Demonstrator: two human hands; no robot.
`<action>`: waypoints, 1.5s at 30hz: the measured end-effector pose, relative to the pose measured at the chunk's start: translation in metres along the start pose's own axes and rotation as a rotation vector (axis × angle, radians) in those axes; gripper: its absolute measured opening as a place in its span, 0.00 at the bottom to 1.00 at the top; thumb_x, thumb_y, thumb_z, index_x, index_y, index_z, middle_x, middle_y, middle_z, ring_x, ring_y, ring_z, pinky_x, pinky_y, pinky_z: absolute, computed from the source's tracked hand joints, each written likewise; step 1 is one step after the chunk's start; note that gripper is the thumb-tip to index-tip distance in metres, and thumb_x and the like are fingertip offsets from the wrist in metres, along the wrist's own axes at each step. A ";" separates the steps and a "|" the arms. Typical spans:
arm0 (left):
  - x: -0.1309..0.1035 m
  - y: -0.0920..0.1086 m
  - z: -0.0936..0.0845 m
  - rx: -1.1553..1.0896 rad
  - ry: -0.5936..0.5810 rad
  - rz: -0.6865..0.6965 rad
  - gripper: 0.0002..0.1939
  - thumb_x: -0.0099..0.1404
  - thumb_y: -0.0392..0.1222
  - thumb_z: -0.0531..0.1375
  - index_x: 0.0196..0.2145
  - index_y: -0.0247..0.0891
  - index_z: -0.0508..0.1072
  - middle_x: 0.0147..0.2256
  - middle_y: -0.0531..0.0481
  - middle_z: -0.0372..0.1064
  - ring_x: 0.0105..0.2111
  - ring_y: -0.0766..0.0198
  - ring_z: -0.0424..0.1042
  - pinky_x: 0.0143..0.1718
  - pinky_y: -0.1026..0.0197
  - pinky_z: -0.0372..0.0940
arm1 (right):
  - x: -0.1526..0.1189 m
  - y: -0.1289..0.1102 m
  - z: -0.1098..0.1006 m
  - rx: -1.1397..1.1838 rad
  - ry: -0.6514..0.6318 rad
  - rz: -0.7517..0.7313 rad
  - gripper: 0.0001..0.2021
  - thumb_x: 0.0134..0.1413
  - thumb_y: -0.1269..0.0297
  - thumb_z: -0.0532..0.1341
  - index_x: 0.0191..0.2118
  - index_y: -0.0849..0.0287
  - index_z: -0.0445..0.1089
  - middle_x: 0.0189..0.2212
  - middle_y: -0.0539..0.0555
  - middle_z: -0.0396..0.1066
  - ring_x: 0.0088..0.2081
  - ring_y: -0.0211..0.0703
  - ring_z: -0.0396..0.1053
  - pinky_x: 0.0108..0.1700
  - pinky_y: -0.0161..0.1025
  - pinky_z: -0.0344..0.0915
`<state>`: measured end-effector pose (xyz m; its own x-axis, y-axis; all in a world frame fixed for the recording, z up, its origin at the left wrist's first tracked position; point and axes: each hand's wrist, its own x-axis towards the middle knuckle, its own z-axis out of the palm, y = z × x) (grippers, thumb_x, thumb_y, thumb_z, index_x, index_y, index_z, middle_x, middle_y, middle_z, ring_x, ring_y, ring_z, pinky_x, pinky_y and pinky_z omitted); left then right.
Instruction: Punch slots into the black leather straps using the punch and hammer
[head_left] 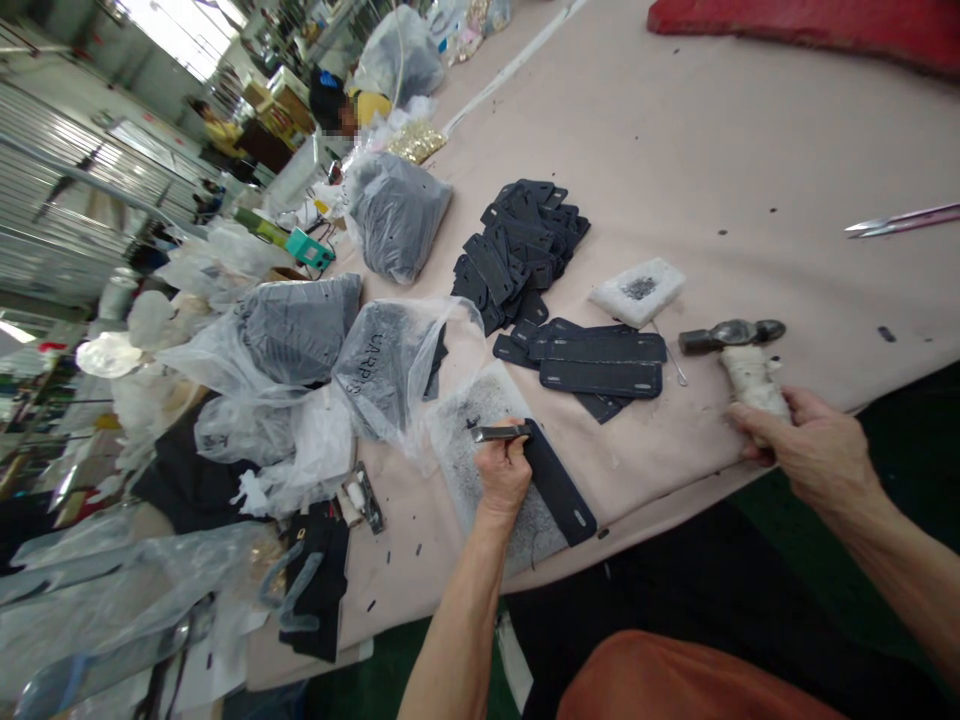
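My left hand (504, 470) is closed around a metal hole punch (499, 433), whose end meets the upper end of a black strip (559, 485). That strip has a slot at its lower end and lies on a speckled white board (466, 420). To the right, my right hand (806, 440) grips a hammer (739, 338) by its white-wrapped handle, with the head raised near the table's front edge. Several black strips (600, 362) lie stacked just beyond the board. Fingers partly hide the punch and where it touches the strip.
A heap of black slotted pieces (521, 245) sits farther back, with a white block (640, 290) to its right. Plastic bags (397, 215) crowd the left side. A pointed metal tool (900, 220) and red material (810, 30) lie right. Other people are in the background.
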<state>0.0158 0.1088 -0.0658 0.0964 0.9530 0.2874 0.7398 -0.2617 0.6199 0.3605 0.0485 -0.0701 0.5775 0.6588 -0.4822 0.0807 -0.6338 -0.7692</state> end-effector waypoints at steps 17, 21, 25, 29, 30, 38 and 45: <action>0.001 -0.003 0.005 0.059 0.044 0.034 0.07 0.63 0.35 0.55 0.36 0.38 0.73 0.34 0.46 0.76 0.37 0.57 0.77 0.41 0.55 0.71 | 0.007 -0.028 -0.014 0.606 -0.339 0.289 0.13 0.50 0.70 0.64 0.44 0.57 0.66 0.29 0.54 0.71 0.23 0.37 0.68 0.22 0.30 0.65; -0.001 -0.006 0.006 0.061 0.029 0.026 0.06 0.62 0.35 0.55 0.35 0.39 0.72 0.33 0.47 0.75 0.35 0.57 0.76 0.39 0.57 0.70 | 0.004 -0.037 -0.012 0.572 -0.317 0.266 0.14 0.49 0.70 0.65 0.42 0.55 0.65 0.25 0.51 0.69 0.19 0.34 0.63 0.19 0.28 0.59; -0.002 -0.004 0.005 0.057 0.035 0.026 0.05 0.61 0.34 0.56 0.34 0.40 0.71 0.31 0.47 0.74 0.33 0.58 0.75 0.37 0.58 0.69 | -0.010 -0.051 -0.006 0.493 -0.249 0.182 0.13 0.45 0.68 0.66 0.39 0.58 0.65 0.20 0.48 0.64 0.16 0.32 0.57 0.15 0.27 0.53; -0.002 -0.001 0.004 0.080 0.040 0.044 0.04 0.61 0.34 0.56 0.32 0.40 0.70 0.28 0.48 0.72 0.30 0.59 0.74 0.33 0.60 0.67 | -0.044 -0.089 -0.005 0.340 -0.240 -0.135 0.23 0.44 0.61 0.67 0.47 0.60 0.66 0.20 0.47 0.64 0.15 0.33 0.56 0.14 0.29 0.51; -0.002 -0.001 0.004 0.088 0.040 0.052 0.04 0.61 0.34 0.56 0.32 0.39 0.70 0.28 0.48 0.72 0.29 0.59 0.73 0.33 0.60 0.66 | -0.056 -0.102 -0.006 0.282 -0.242 -0.252 0.26 0.44 0.59 0.67 0.51 0.59 0.66 0.20 0.47 0.65 0.15 0.34 0.57 0.14 0.30 0.52; -0.003 -0.002 0.007 0.096 0.064 0.073 0.05 0.62 0.33 0.55 0.34 0.39 0.70 0.30 0.48 0.73 0.31 0.59 0.74 0.34 0.60 0.67 | -0.135 -0.193 0.000 -0.117 -0.245 -0.906 0.30 0.51 0.55 0.62 0.61 0.51 0.64 0.21 0.45 0.66 0.20 0.35 0.62 0.30 0.34 0.68; -0.002 0.002 0.006 0.114 0.072 0.079 0.04 0.62 0.33 0.57 0.34 0.39 0.70 0.30 0.48 0.73 0.32 0.59 0.75 0.34 0.61 0.66 | -0.140 -0.199 0.024 -0.220 -0.495 -0.988 0.28 0.56 0.59 0.58 0.63 0.52 0.61 0.25 0.46 0.71 0.23 0.35 0.66 0.29 0.33 0.67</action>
<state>0.0209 0.1072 -0.0701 0.1124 0.9155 0.3862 0.8031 -0.3125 0.5072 0.2442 0.0924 0.1402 -0.2008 0.9686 0.1465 0.4940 0.2292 -0.8387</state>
